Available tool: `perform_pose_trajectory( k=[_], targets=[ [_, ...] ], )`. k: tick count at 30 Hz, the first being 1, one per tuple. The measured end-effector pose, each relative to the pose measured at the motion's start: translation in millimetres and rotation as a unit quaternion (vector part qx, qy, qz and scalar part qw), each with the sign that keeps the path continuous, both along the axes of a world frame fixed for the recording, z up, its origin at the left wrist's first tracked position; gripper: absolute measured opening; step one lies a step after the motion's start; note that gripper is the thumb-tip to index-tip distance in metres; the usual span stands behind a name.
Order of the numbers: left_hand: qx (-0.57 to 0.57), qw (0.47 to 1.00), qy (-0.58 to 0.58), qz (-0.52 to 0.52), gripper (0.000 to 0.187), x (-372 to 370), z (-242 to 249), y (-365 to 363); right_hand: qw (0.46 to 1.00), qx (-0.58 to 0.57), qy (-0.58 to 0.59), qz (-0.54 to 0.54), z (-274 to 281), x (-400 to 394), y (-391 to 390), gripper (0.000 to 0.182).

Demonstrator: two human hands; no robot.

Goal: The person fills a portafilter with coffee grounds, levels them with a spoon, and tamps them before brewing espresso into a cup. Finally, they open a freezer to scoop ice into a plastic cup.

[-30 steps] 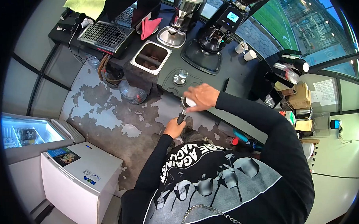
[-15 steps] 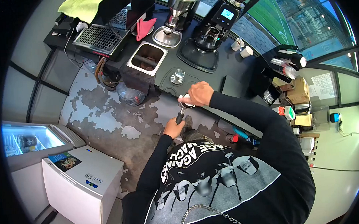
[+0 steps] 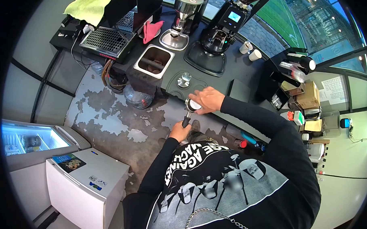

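Observation:
My left hand (image 3: pixel 179 131) is closed round the black handle of a portafilter (image 3: pixel 187 119), held in front of the counter edge with its metal head pointing away from me. My right hand (image 3: pixel 207 100) is at the portafilter's head, its fingers bent over a small white round piece (image 3: pixel 195 105) lying against the rim. The fingers cover part of this piece, and its kind does not show. What is inside the basket is hidden. On a dark mat just beyond stands a shiny metal tamper (image 3: pixel 184 81).
A steel knock box (image 3: pixel 169 55) is set into the counter. Behind are a silver grinder (image 3: pixel 185 13), a black grinder (image 3: pixel 221 30) with a lit screen, and paper cups (image 3: pixel 254 55). An espresso machine's drip grate (image 3: pixel 104 39) lies left. A white fridge (image 3: pixel 77 187) stands lower left.
My right hand has slid slightly right and lowered on the portafilter, uncovering more of its rim and the white piece. My left hand keeps its grip. The whole view has shifted a little.

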State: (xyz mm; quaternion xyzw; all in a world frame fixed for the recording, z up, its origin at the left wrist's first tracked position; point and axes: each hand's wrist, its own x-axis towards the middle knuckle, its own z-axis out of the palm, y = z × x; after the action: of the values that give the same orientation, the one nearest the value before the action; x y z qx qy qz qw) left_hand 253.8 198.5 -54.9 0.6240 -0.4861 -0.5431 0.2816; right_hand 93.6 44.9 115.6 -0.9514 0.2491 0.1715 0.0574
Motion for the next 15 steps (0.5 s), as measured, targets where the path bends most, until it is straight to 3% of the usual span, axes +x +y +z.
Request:
perform_pose_trajectory(
  k=[6, 8, 15],
  targets=[
    [-0.012, 1.0, -0.006, 0.0, 0.038, 2, 4, -2, 1.0, 0.001, 0.0, -0.028, 38, -3, -15, 0.069],
    [0.034, 0.999, -0.008, -0.017, 0.038, 5, 17, -2, 0.992, -0.023, -0.08, -0.094, 43, -14, -31, 0.058],
    [-0.041, 0.999, -0.02, 0.005, 0.036, 1, -8, 3, 0.994, -0.003, -0.048, -0.096, -31, -45, -71, 0.064]
  ],
)
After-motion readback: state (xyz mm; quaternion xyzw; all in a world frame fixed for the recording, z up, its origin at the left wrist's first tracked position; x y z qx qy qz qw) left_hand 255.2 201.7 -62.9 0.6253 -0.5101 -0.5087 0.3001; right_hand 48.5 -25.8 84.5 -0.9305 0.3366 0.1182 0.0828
